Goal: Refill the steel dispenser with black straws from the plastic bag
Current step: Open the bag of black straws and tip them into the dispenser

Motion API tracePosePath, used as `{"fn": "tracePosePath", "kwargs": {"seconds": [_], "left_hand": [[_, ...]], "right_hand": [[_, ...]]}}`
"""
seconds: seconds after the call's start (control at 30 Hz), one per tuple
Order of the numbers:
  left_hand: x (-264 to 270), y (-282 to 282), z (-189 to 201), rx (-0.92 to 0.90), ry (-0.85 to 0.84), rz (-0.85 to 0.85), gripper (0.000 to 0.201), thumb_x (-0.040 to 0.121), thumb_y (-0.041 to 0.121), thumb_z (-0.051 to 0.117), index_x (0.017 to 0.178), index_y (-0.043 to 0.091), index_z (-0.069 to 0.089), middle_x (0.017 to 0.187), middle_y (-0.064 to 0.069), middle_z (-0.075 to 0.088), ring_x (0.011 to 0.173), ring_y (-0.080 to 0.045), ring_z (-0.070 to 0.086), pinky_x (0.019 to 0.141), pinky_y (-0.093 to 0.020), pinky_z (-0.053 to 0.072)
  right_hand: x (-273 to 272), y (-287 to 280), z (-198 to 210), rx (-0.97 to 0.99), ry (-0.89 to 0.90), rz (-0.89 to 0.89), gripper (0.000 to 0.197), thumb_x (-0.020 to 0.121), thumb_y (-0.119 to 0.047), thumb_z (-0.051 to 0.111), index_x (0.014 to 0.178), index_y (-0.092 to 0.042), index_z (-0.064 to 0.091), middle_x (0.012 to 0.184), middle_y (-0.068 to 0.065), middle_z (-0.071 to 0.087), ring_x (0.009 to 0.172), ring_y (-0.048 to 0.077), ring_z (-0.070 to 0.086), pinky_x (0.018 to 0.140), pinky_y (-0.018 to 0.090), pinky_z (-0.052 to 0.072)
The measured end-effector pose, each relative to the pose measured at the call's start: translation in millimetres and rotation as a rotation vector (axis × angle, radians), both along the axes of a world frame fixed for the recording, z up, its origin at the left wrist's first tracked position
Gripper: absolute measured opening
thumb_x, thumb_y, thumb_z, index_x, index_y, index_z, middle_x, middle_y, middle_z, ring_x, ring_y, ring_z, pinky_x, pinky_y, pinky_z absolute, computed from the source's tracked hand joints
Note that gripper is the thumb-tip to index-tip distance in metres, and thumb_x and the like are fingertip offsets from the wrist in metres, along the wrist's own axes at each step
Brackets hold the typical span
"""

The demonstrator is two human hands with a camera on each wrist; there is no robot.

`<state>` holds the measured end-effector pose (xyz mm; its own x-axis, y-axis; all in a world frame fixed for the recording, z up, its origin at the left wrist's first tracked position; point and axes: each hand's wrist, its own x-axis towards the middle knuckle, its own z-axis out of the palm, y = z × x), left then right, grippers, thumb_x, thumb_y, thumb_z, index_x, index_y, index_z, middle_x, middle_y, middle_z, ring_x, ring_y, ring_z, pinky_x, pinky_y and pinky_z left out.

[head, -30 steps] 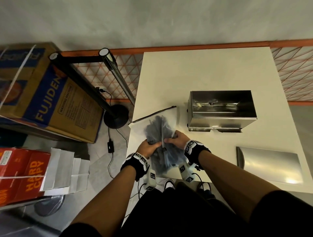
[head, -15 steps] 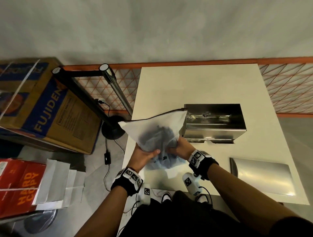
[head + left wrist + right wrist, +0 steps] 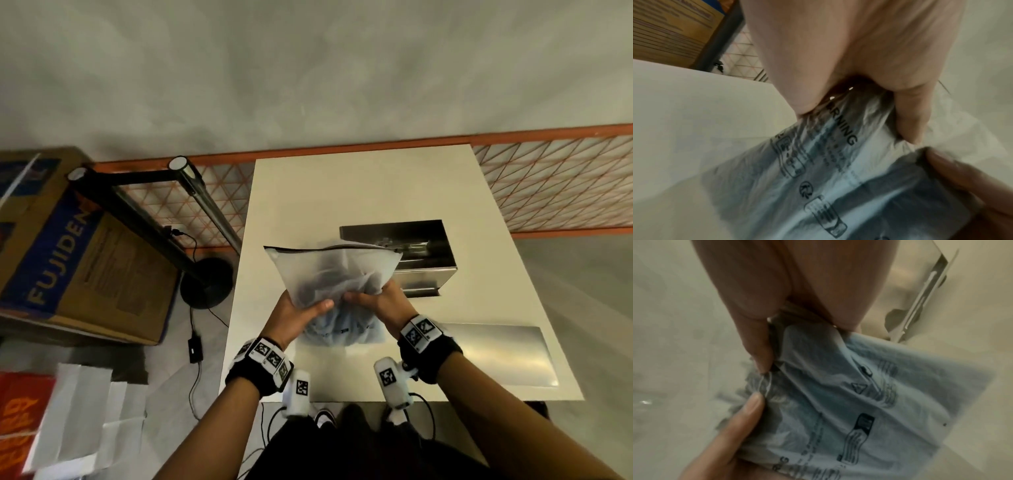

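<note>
The plastic bag (image 3: 329,274) is off the table, held up just in front of the steel dispenser (image 3: 411,260), its zip edge uppermost and running roughly side to side, so that its right corner covers the dispenser's near left part in the head view. The black straws (image 3: 318,284) show only as a dark mass through the frosted film; which way they lie inside I cannot tell. Below the grip the bag's printed lower part hangs crumpled towards the person.

Both hands are clamped on the bag at its middle, side by side and almost touching. The left hand (image 3: 301,310) has its thumb across the near face and fingers behind; the left wrist view shows the film bunched between thumb and palm. The right hand (image 3: 380,301) pinches the film from the other side, and it is the nearer of the two to the dispenser, just in front of the box's lower lip.

The dispenser stands beyond and a little to the right of the hands, its long axis across the table, parallel to the bag's zip edge. Its top looks open, dark inside, though the bag hides part of it. A flat steel lid (image 3: 496,353), probably the dispenser's, lies on the table (image 3: 342,192) nearer than the dispenser and to its right.

By my judgement the bag's mouth must be opened first, and the straws then carried forward and rightwards, turned parallel to the box, with the right hand best placed to do it.
</note>
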<state>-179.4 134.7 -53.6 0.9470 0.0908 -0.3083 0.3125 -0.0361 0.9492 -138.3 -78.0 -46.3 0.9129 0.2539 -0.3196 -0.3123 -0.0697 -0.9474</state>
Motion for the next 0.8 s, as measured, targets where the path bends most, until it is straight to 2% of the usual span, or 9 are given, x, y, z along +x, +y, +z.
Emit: {"fn": "tracePosePath", "kwargs": {"seconds": [0.17,0.27,0.37,0.4,0.47,0.53,0.63,0.73,0.8], "left_hand": [[9.4,-4.9,11.5,-0.088,-0.091,-0.081,0.062,0.083,0.001,0.080,0.138,0.014,0.054,0.130,-0.002,0.070,0.123,-0.017,0.065,0.106,-0.035,0.051],[14.8,-2.9,14.7,-0.089,-0.092,-0.001,0.069,0.085,0.015,0.081,0.145,0.017,0.047,0.135,0.000,0.066,0.125,-0.014,0.062,0.108,-0.034,0.049],[23.0,-4.4,16.8,0.060,-0.093,-0.075,0.076,0.081,0.028,0.086,0.146,0.021,0.048,0.136,0.007,0.064,0.126,-0.005,0.059,0.109,-0.028,0.045],[26.9,-6.9,18.6,0.089,-0.090,-0.108,0.073,0.079,0.026,0.088,0.142,0.022,0.052,0.132,0.008,0.067,0.124,-0.005,0.061,0.108,-0.029,0.046],[34.4,-15.6,23.3,0.112,-0.087,-0.152,0.063,0.073,0.015,0.091,0.129,0.022,0.062,0.117,0.010,0.074,0.113,-0.005,0.067,0.103,-0.030,0.050],[40.6,-22.0,27.3,0.166,-0.126,-0.184,0.060,0.071,0.009,0.090,0.123,0.022,0.063,0.111,0.008,0.074,0.110,-0.009,0.069,0.096,-0.024,0.052],[45.0,-24.5,34.4,0.137,-0.172,-0.138,0.068,0.071,0.003,0.087,0.128,0.020,0.053,0.112,0.002,0.071,0.110,-0.012,0.068,0.093,-0.018,0.051],[43.1,-17.9,39.6,0.143,-0.169,-0.015,0.070,0.079,0.001,0.082,0.134,0.025,0.046,0.117,0.009,0.067,0.106,0.004,0.066,0.090,-0.013,0.050],[41.2,-9.8,39.9,0.214,-0.173,0.037,0.069,0.087,0.000,0.074,0.142,0.024,0.040,0.115,0.009,0.065,0.099,0.004,0.066,0.085,-0.011,0.049]], "right_hand": [[-1.0,-19.2,14.4,0.047,-0.061,-0.051,0.039,0.075,-0.019,0.084,0.111,-0.012,0.068,0.106,0.011,0.073,0.102,0.030,0.069,0.091,0.048,0.055],[2.1,-31.2,18.9,0.186,-0.012,-0.261,0.030,0.080,-0.014,0.078,0.108,-0.008,0.069,0.105,0.016,0.073,0.103,0.037,0.067,0.091,0.048,0.055],[8.6,-33.0,28.8,0.197,0.027,-0.346,0.018,0.087,-0.014,0.072,0.103,-0.006,0.068,0.099,0.013,0.073,0.095,0.027,0.071,0.077,0.033,0.058],[9.7,-30.5,33.0,0.183,0.029,-0.336,0.017,0.088,-0.015,0.071,0.101,-0.005,0.068,0.097,0.013,0.074,0.093,0.026,0.072,0.075,0.032,0.058],[11.8,-23.7,37.2,0.146,0.028,-0.296,0.022,0.090,-0.019,0.070,0.103,-0.001,0.069,0.098,0.017,0.074,0.096,0.031,0.071,0.083,0.041,0.059],[13.6,-19.9,35.2,0.113,0.015,-0.301,0.025,0.091,-0.022,0.068,0.104,-0.001,0.070,0.099,0.017,0.074,0.097,0.033,0.070,0.090,0.047,0.056],[17.2,-22.1,34.1,0.076,0.002,-0.336,0.024,0.093,-0.026,0.066,0.103,-0.005,0.071,0.097,0.013,0.075,0.095,0.029,0.071,0.089,0.046,0.056],[19.9,-29.0,34.6,0.103,0.011,-0.422,0.022,0.093,-0.032,0.065,0.104,-0.013,0.066,0.100,0.006,0.072,0.095,0.021,0.069,0.084,0.037,0.057],[23.6,-35.7,33.0,0.099,-0.014,-0.505,0.039,0.089,-0.048,0.066,0.107,-0.014,0.061,0.108,0.003,0.068,0.101,0.017,0.064,0.092,0.037,0.054]]}}
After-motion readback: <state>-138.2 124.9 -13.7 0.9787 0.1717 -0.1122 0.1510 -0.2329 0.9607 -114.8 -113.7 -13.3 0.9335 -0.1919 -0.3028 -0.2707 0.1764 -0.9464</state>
